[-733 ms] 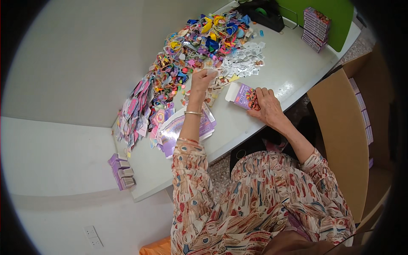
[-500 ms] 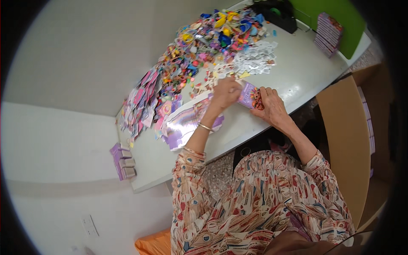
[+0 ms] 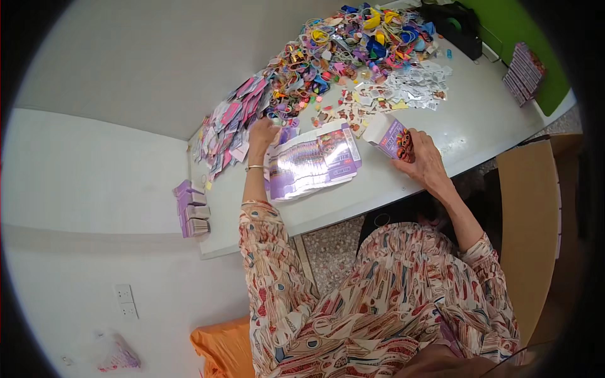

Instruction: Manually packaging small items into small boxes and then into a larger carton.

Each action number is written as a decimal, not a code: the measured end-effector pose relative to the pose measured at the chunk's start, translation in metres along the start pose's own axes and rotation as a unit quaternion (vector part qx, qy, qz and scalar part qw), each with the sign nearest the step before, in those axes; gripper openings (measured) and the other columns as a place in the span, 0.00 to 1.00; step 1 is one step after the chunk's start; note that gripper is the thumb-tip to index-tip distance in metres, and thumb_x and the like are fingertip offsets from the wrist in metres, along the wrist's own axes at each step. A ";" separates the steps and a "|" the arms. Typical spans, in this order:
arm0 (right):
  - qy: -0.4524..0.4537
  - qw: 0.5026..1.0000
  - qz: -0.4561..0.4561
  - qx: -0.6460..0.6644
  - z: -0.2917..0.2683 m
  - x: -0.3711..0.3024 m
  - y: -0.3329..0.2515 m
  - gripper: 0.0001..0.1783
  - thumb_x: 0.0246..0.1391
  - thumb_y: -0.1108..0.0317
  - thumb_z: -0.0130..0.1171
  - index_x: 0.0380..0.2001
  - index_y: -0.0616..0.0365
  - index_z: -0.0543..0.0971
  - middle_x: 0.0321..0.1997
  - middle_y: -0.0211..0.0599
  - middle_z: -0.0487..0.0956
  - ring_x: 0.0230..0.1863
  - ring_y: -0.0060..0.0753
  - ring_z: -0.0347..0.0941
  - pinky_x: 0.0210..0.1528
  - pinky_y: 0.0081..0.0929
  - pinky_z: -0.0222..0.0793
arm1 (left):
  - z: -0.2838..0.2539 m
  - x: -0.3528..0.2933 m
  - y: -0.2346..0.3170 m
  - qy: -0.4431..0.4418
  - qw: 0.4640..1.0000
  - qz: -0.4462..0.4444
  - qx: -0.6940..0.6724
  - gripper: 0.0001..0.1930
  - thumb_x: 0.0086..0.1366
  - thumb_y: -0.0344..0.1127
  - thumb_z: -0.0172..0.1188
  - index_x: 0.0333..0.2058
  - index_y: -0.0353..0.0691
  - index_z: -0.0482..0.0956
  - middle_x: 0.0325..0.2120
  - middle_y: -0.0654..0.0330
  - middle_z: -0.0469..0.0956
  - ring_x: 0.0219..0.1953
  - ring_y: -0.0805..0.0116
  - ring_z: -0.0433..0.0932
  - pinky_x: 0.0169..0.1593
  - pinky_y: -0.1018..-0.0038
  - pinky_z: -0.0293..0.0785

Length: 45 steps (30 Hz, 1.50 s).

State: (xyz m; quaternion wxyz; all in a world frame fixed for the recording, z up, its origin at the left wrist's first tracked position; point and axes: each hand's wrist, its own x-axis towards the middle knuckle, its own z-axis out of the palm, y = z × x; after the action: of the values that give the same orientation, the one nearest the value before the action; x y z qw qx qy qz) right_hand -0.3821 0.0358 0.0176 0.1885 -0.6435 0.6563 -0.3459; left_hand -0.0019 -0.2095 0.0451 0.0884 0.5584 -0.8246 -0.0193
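Note:
In my right hand (image 3: 425,162) is a small purple carton (image 3: 392,138) with a printed picture, its white end flaps standing open toward the left. My fingers and thumb wrap its right end, just above the table. My left hand (image 3: 261,133) is at the edge of a heap of pink and purple printed packets (image 3: 232,120), its fingers curled; what they hold, if anything, is hidden. Between my hands lies a fanned row of flat purple cartons (image 3: 309,165), overlapping and shiny.
Behind are a large heap of colourful small trinkets (image 3: 321,63) and a spread of small white packets (image 3: 416,85). Purple boxes (image 3: 524,72) stand stacked at far right. A black tape dispenser (image 3: 457,28) is at the back, a cardboard box (image 3: 526,220) right, card stacks (image 3: 192,211) left.
My left hand has left the carton and moved left to the packet heap. The carton in my right hand now shows its open end. The view has shifted.

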 end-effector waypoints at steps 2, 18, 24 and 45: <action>-0.013 1.000 0.007 -0.003 0.001 0.003 -0.003 0.42 0.41 0.58 0.69 0.55 0.67 0.62 0.44 0.52 0.70 0.49 0.53 0.67 0.51 0.42 0.65 | 0.018 -0.008 -0.034 0.027 0.999 -0.004 0.031 0.19 0.46 0.43 0.69 0.33 0.37 0.77 0.24 0.46 0.77 0.32 0.50 0.79 0.37 0.64 0.74; -0.008 1.000 -0.004 -0.015 0.001 -0.001 -0.001 0.41 0.39 0.59 0.68 0.54 0.67 0.62 0.44 0.52 0.69 0.48 0.53 0.66 0.50 0.42 0.66 | 0.050 -0.018 -0.089 0.016 0.976 -0.181 -0.118 0.24 0.42 0.45 0.74 0.35 0.37 0.77 0.34 0.50 0.79 0.37 0.59 0.79 0.41 0.67 0.73; 0.006 0.999 -0.015 -0.043 0.010 0.006 0.000 0.41 0.38 0.59 0.69 0.53 0.69 0.63 0.44 0.52 0.69 0.47 0.53 0.67 0.49 0.42 0.67 | -0.006 -0.016 -0.022 0.283 0.872 -0.118 -0.381 0.06 0.62 0.32 0.59 0.30 0.35 0.78 0.21 0.65 0.75 0.22 0.79 0.70 0.26 0.80 0.67; 0.031 0.994 -0.020 -0.108 -0.004 0.005 0.001 0.40 0.36 0.67 0.70 0.52 0.67 0.62 0.46 0.50 0.67 0.47 0.51 0.66 0.47 0.38 0.69 | -0.037 -0.045 0.215 0.088 0.917 0.161 -0.354 0.04 0.61 0.26 0.60 0.35 0.35 0.79 0.22 0.67 0.77 0.24 0.83 0.69 0.28 0.84 0.66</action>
State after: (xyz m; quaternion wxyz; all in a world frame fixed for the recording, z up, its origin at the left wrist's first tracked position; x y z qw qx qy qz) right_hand -0.3860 0.0319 0.0208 0.0907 -0.6618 0.6823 -0.2970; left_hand -0.1765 -0.0844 0.1043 0.3545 0.3496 -0.8316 -0.2462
